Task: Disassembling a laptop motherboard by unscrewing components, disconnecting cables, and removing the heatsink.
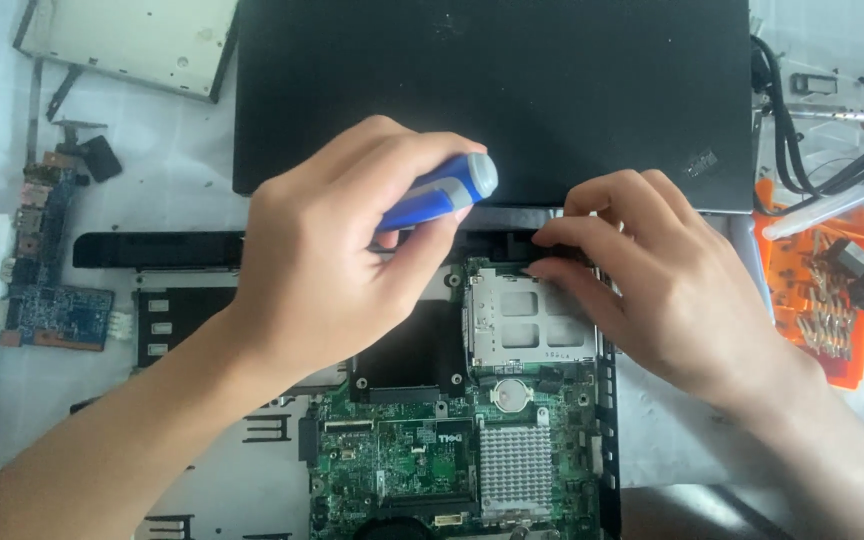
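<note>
Gripping: left hand (322, 270) curled tight around a screwdriver (439, 192), fingers closed on its handle, thumb along the underside.
Screwdriver: smooth plastic handle, blue body with a rounded grey cap; it slants up to the right above the laptop's hinge edge; the shaft and tip are hidden behind the hand.
Far left: a blue circuit board (45, 275) with metal ports lies flat on the pale desk (177, 160), beside a white block at the frame edge.
Upper left: a flat silver drive (132, 40), rectangular, metal-skinned, lies off the laptop's corner.
Laptop: its matte black lid (492, 95) lies flat at the back; the base in front is stripped, showing a green motherboard (422, 450) dense with chips and a finned silver heatsink (515, 465).
Card cage (527, 325): stamped bright metal, square, with rectangular cut-outs, seated on the board just below the hinge.
Right hand (672, 280): fingers bent and nearly together, tips pressed to the dark hinge strip (497, 243) at the cage's top edge; whether they pinch anything cannot be told.
Far right: an orange plastic bit holder (832, 300) with rows of small steel bits, black cables (802, 150) coiled above it.
</note>
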